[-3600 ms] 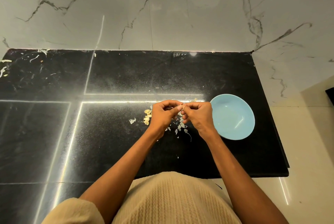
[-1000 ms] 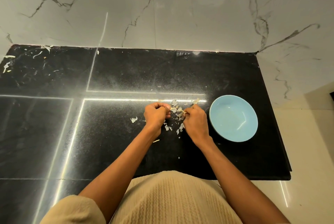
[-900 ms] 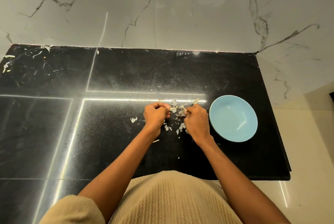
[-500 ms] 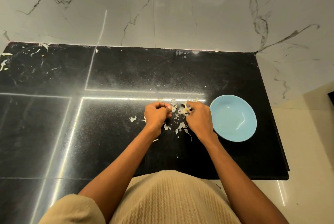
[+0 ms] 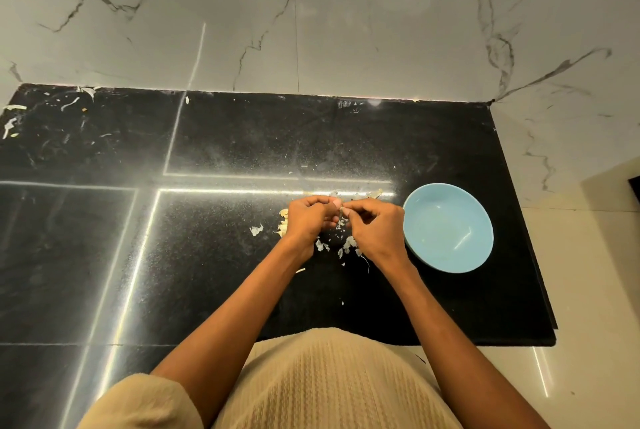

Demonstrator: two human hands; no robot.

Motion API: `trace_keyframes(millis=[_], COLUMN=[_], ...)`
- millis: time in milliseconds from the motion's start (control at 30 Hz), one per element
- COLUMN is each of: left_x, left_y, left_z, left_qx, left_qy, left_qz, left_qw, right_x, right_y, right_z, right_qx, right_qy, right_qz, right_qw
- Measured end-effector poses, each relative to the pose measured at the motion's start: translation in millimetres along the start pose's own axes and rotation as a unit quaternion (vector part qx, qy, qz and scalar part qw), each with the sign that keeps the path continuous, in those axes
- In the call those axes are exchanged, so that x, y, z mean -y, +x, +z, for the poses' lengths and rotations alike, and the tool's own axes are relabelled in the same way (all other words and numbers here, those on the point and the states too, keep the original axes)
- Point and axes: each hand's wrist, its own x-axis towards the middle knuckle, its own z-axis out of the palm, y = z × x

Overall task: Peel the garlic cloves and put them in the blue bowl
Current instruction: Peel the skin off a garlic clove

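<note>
My left hand (image 5: 309, 220) and my right hand (image 5: 375, 227) meet fingertip to fingertip over the black counter (image 5: 207, 255), both curled around a small garlic clove (image 5: 337, 205) that is mostly hidden by the fingers. A few unpeeled cloves (image 5: 283, 226) peek out at the left edge of my left hand. Torn papery garlic skins (image 5: 348, 243) lie scattered under and between the hands. The blue bowl (image 5: 448, 227) stands just right of my right hand and looks empty.
A loose skin flake (image 5: 257, 229) lies left of the hands. More scraps (image 5: 14, 116) litter the counter's far left corner. The marble wall (image 5: 311, 12) rises behind the counter, and the counter's right edge (image 5: 540, 272) drops to a pale floor.
Both hands came back together at the fingertips above the skins; half a second ago the right hand was lower, among the pile. The bowl has not moved.
</note>
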Motion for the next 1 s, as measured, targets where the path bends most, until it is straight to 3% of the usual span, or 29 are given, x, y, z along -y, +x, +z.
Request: trace_keyframes(millis=[133, 667, 833, 1000], left_x=[-0.5, 6.8, 4.0, 2.9], left_y=[-0.6, -4.6, -5.7, -5.3], left_z=[1.7, 1.9, 1.3, 5.0], left_qx=[0.022, 0.046, 0.043, 0.028], left_qy=[-0.034, -0.003, -0.008, 0.01], left_qz=[-0.02, 0.036, 0.036, 0.031], left_qw=[0.999, 0.998, 0.998, 0.999], right_x=[1.6, 11.6, 10.2, 4.5], right_y=[0.0, -1.3, -0.3, 0.7], right_z=[-1.9, -11.0, -10.9, -11.6], right_qx=[0.005, 0.03, 0.009, 0.036], right_qy=[-0.01, -0.114, -0.078, -0.033], right_qz=[0.02, -0.079, -0.052, -0.019], right_qw=[1.0, 0.99, 0.996, 0.999])
